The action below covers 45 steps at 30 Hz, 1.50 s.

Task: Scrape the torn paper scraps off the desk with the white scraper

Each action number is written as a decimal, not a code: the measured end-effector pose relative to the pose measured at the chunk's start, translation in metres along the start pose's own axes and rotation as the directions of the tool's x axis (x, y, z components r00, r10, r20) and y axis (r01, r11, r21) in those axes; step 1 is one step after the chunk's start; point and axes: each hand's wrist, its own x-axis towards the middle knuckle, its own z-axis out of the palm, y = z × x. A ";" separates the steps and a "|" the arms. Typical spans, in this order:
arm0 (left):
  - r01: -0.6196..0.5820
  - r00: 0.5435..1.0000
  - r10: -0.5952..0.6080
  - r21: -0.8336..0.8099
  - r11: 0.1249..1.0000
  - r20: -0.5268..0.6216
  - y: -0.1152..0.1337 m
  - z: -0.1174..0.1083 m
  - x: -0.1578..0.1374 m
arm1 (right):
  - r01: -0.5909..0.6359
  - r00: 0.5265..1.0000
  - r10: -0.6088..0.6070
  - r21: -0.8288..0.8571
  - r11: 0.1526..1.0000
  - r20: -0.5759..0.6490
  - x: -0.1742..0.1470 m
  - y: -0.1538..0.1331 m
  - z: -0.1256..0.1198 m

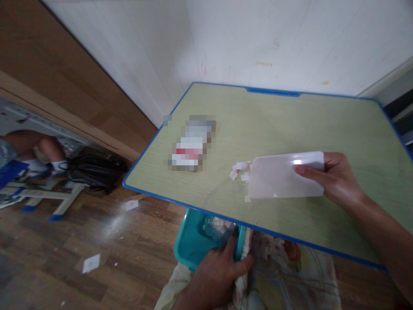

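My right hand (337, 176) grips a flat white plastic sheet (277, 178) by its right end, thumb on top. The sheet lies low over the table, its left edge against several small torn paper scraps (239, 167). Below the table's front edge, my left hand (222, 267) is closed over the right rim of a teal plastic basin (183, 247), with patterned cloth beside its fingers. Inside the basin is a clear plastic bag (217, 228) with pale scraps in it. Part of the basin is hidden under the table.
The blue-edged table (322, 125) stands against a white wall. A blurred-out phone-like object (192, 144) lies on its left side. Paper pieces (91, 263) are scattered on the wooden floor. At far left are another person's legs (51, 153) and a black bag (93, 172).
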 end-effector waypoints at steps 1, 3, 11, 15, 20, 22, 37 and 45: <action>0.001 1.000 -0.001 0.003 1.000 0.004 0.000 0.000 0.000 | 0.001 1.000 -0.001 -0.014 1.000 -0.009 0.000 -0.001 -0.001; 0.005 1.000 -0.005 0.005 1.000 0.011 0.000 -0.001 0.000 | 0.007 0.999 -0.008 -0.024 1.000 -0.038 -0.001 -0.002 -0.004; 0.011 1.000 -0.011 0.003 1.000 0.027 0.000 -0.001 0.002 | -0.081 0.990 0.090 -0.085 0.993 0.105 0.003 -0.005 -0.011; -0.006 1.000 0.006 0.000 1.000 0.003 -0.001 -0.001 0.001 | -0.152 0.940 0.185 -0.132 0.979 0.286 0.006 -0.004 -0.020; -0.003 1.000 0.003 0.017 1.000 0.020 -0.001 0.001 0.001 | -0.175 0.893 0.213 -0.130 0.976 0.397 0.009 -0.001 -0.029; -0.001 1.000 0.000 0.018 1.000 0.018 -0.001 0.002 0.001 | -0.186 0.882 0.222 -0.124 0.975 0.415 0.009 0.000 -0.029; -0.012 1.000 0.012 -0.004 1.000 -0.014 -0.001 0.000 0.002 | -0.011 1.000 0.011 -0.028 1.000 0.018 0.001 0.003 0.011; -0.007 1.000 0.007 -0.008 1.000 0.005 -0.001 0.000 0.001 | -0.022 1.000 0.022 0.024 0.999 -0.019 -0.008 0.002 0.029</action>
